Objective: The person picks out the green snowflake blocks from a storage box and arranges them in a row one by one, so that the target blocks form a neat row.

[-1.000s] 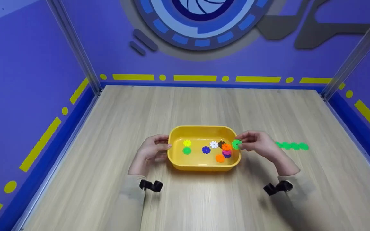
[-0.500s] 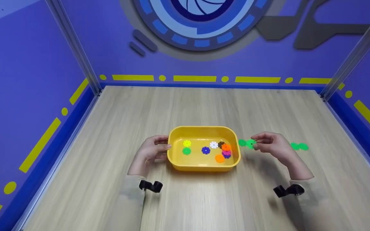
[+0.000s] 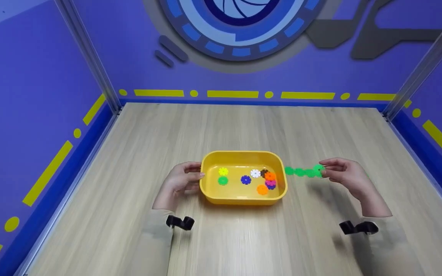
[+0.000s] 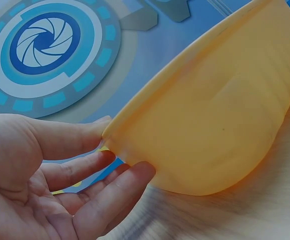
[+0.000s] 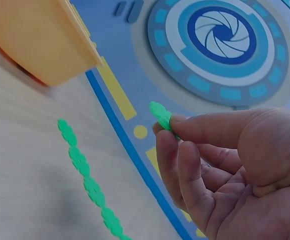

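My left hand (image 3: 182,177) holds the left end of a yellow plastic tub (image 3: 244,201); in the left wrist view, the thumb is at the rim and fingertips (image 4: 144,172) are against the outer wall. My right hand (image 3: 345,174) pinches a green snowflake disc (image 5: 159,113) between thumb and fingers. That disc is raised over a row of green snowflake discs (image 5: 92,189) lying on the table right of the tub. Inside the tub are loose discs: yellow (image 3: 223,171), green (image 3: 223,180), blue (image 3: 246,179), white (image 3: 255,173), and an overlapping cluster with orange (image 3: 262,189) and pink ones.
The wooden table (image 3: 221,126) is bounded by a purple-blue printed back wall (image 3: 129,57) and side walls. Metal posts (image 3: 90,57) stand at the rear corners. Each sleeve carries a black wrist mount, such as the right one (image 3: 359,227).
My right hand has moved right from the tub's right rim, carrying the green snowflake disc along above the row of discs. The left hand and tub stay in place.
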{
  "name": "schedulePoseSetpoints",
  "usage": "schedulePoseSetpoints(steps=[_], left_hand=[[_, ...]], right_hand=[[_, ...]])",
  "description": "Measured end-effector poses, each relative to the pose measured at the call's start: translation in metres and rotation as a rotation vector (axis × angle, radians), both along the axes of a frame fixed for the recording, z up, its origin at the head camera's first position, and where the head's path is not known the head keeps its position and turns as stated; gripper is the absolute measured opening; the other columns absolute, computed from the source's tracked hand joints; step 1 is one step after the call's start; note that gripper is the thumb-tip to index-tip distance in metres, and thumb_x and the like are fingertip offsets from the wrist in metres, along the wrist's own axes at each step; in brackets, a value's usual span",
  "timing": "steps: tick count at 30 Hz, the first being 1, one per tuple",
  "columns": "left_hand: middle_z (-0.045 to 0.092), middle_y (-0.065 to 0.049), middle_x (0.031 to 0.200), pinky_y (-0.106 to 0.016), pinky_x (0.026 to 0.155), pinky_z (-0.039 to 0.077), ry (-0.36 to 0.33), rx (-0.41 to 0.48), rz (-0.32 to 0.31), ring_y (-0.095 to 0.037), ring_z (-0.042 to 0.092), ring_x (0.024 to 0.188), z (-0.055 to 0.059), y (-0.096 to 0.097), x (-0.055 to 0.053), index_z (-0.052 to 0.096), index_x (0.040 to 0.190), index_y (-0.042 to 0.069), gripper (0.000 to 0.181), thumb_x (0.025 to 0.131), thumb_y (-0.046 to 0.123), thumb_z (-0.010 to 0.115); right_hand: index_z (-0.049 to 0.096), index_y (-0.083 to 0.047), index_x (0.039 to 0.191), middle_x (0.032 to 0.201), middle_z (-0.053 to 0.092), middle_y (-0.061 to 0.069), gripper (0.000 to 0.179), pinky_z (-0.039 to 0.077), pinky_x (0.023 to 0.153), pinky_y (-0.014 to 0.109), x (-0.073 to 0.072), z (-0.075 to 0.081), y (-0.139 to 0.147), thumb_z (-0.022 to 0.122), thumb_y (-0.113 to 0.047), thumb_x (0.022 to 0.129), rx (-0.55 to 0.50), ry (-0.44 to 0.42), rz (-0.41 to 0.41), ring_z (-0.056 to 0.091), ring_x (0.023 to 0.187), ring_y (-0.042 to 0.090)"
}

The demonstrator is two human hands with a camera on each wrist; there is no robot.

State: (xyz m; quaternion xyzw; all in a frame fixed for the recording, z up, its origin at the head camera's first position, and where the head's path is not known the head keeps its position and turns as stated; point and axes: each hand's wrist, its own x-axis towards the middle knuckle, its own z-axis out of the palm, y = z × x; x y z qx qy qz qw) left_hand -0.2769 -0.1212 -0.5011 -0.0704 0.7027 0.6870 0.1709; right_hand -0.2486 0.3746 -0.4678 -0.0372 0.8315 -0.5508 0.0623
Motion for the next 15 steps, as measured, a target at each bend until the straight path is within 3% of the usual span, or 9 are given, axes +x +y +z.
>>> schedulePoseSetpoints(steps=[15], left_hand=[[0.064, -0.02, 0.131, -0.035, 0.073, 0.066, 0.007, -0.015, 0.004, -0.017, 0.072, 0.085, 0.001, 0.0, 0.001, 0.058, 0.141, 0.001, 0.049, 0.093, -0.001, 0.07]], right_hand=[[0.071, -0.013, 0.125, 0.095, 0.073, -0.017, 0.026, 0.059, 0.078, 0.015, 0.003, -0.005, 0.045, 0.07, -0.015, 0.098, -0.106, -0.038, -0.102, 0.07, 0.086, -0.002]])
